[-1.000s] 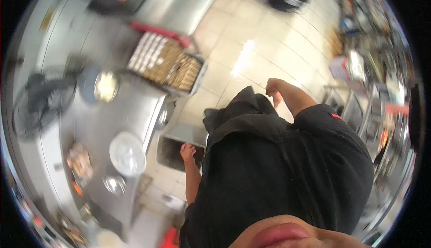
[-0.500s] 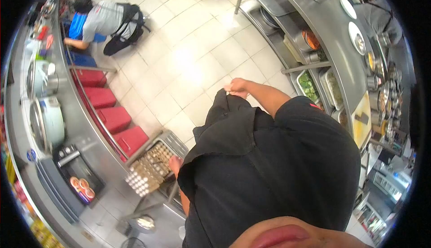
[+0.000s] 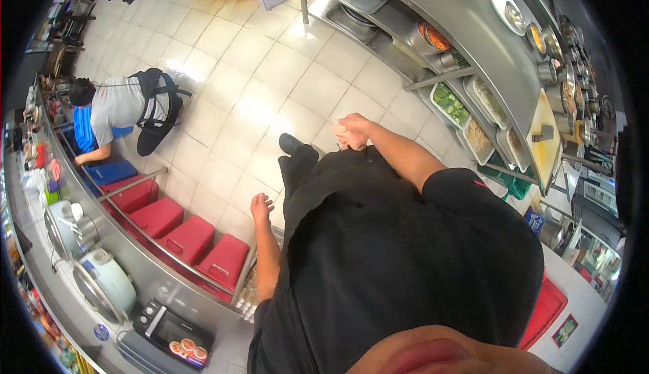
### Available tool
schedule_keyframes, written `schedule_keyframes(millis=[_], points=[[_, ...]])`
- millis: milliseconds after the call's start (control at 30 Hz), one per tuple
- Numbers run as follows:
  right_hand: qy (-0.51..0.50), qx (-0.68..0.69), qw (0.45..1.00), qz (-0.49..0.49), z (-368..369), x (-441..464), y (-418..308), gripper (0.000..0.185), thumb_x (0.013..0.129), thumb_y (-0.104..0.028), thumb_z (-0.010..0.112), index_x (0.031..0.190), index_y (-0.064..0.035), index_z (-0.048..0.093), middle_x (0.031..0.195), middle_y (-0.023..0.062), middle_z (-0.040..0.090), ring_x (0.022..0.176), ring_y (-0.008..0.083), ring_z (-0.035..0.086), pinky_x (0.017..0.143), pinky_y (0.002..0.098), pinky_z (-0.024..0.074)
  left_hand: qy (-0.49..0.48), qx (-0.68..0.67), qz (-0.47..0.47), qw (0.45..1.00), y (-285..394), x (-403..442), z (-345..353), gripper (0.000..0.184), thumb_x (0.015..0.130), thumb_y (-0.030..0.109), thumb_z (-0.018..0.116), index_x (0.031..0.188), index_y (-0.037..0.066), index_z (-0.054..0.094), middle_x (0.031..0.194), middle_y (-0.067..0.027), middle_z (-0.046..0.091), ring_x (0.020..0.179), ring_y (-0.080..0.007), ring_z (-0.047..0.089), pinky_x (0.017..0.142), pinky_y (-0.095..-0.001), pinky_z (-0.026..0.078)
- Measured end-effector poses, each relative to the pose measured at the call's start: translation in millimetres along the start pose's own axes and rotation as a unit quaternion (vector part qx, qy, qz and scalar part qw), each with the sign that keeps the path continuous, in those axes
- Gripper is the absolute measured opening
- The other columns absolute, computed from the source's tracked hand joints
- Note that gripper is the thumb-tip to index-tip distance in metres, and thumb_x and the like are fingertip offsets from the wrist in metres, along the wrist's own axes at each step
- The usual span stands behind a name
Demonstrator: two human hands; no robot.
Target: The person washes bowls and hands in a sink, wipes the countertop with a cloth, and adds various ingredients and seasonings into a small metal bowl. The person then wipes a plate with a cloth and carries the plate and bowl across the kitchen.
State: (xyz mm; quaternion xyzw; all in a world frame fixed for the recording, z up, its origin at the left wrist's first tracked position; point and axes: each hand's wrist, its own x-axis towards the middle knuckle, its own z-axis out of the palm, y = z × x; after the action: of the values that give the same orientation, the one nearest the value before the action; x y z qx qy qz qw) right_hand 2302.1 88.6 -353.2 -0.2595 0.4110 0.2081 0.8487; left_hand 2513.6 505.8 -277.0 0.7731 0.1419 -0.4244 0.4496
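My right hand [image 3: 355,124] is in front of my dark apron [image 3: 351,184], fingers closed round a pale pinkish, crumpled-looking thing [image 3: 350,138]; its kind I cannot make out. My left hand [image 3: 261,206] hangs in the air on my left side with loosely curled fingers apart and nothing in it. Below it, largely hidden by my forearm, are the egg trays [image 3: 249,299]. Several red lidded bins [image 3: 224,259] stand under the left steel counter [image 3: 162,266], close to that hand.
A person in grey [image 3: 125,107] crouches by a blue bin [image 3: 111,171]. On the right, a steel counter [image 3: 453,29] has shelves with trays of cut greens [image 3: 451,105]; a cutting board [image 3: 543,141] with a cleaver [image 3: 543,133] lies on top. Tiled floor [image 3: 270,83] runs between the counters.
My left hand has come up and away from the egg trays. I have advanced along the aisle, and my view has turned. My right hand stays closed on the pale thing.
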Motion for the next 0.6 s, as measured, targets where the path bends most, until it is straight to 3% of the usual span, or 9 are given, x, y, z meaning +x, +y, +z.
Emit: schedule_keyframes(millis=[67,100,200,267,400,433,533,600], points=[[0.151,-0.116,0.979,-0.075,54,-36,-33,0.027,0.093,-0.023,0.047,0.076,-0.0024,0.053,0.074,0.0121,0.058,0.062,0.0245,0.058,0.055,0.0455,0.0471,-0.003,-0.003,-0.012,1.0,-1,28,-12,0.029,0.092,0.026,0.049,0.11,0.003,0.052,0.098,-0.0113,0.058,0.077,-0.0212,0.06,0.06,-0.0336,0.052],[0.124,-0.058,0.989,-0.056,47,-33,-43,0.027,0.094,-0.026,0.048,0.081,-0.002,0.053,0.08,0.0118,0.06,0.07,0.0243,0.062,0.053,0.0429,0.0482,0.002,-0.008,-0.027,1.0,3,38,-17,0.03,0.092,0.027,0.049,0.11,0.003,0.052,0.098,-0.0116,0.058,0.077,-0.0217,0.06,0.06,-0.0338,0.052],[-0.058,0.108,0.984,-0.126,6,-28,-64,0.034,0.098,-0.034,0.041,0.086,-0.0044,0.051,0.076,0.0068,0.055,0.077,0.0249,0.062,0.06,0.0412,0.0475,0.014,-0.006,-0.058,0.998,18,81,-31,0.034,0.09,0.028,0.049,0.113,0.002,0.051,0.1,-0.0142,0.058,0.077,-0.0238,0.06,0.061,-0.0355,0.052],[-0.014,0.158,0.981,-0.113,4,-44,-92,0.044,0.099,-0.042,0.036,0.093,-0.0027,0.054,0.085,0.0087,0.059,0.087,0.0266,0.063,0.066,0.0417,0.0496,0.017,0.008,-0.075,0.997,45,102,-28,0.037,0.089,0.028,0.049,0.114,0.001,0.05,0.103,-0.0157,0.058,0.077,-0.0249,0.061,0.061,-0.0366,0.052],[0.206,0.146,0.96,-0.123,-26,-44,-140,0.064,0.098,-0.055,0.024,0.112,-0.0008,0.056,0.107,0.0134,0.062,0.103,0.0281,0.061,0.078,0.043,0.0512,-0.002,0.029,-0.043,0.999,111,148,-13,0.041,0.093,0.033,0.045,0.117,0.0,0.048,0.105,-0.0165,0.057,0.082,-0.0279,0.061,0.067,-0.0393,0.053],[0.232,0.182,0.945,-0.142,-40,-35,-151,0.063,0.097,-0.055,0.031,0.113,0.0012,0.056,0.106,0.0152,0.064,0.091,0.0267,0.064,0.078,0.0391,0.0526,0.004,0.022,-0.031,0.999,134,154,-4,0.04,0.093,0.033,0.046,0.116,0.0,0.049,0.105,-0.0156,0.058,0.084,-0.0262,0.06,0.067,-0.0373,0.052],[0.19,0.241,0.934,-0.183,-82,-9,-196,0.068,0.095,-0.059,0.029,0.117,-0.0008,0.056,0.11,0.014,0.063,0.092,0.0277,0.064,0.08,0.0427,0.052,-0.011,0.032,0.004,0.999,197,173,28,0.039,0.094,0.033,0.047,0.116,0.001,0.05,0.104,-0.0147,0.058,0.085,-0.0245,0.06,0.067,-0.0357,0.052],[0.176,0.266,0.936,-0.146,-94,-2,-239,0.066,0.093,-0.063,0.027,0.125,-0.0109,0.054,0.114,0.0141,0.063,0.096,0.0292,0.063,0.08,0.0573,0.0466,-0.006,0.038,0.014,0.999,231,178,53,0.039,0.093,0.034,0.05,0.116,0.002,0.05,0.104,-0.0138,0.058,0.085,-0.0243,0.06,0.067,-0.0351,0.052]])
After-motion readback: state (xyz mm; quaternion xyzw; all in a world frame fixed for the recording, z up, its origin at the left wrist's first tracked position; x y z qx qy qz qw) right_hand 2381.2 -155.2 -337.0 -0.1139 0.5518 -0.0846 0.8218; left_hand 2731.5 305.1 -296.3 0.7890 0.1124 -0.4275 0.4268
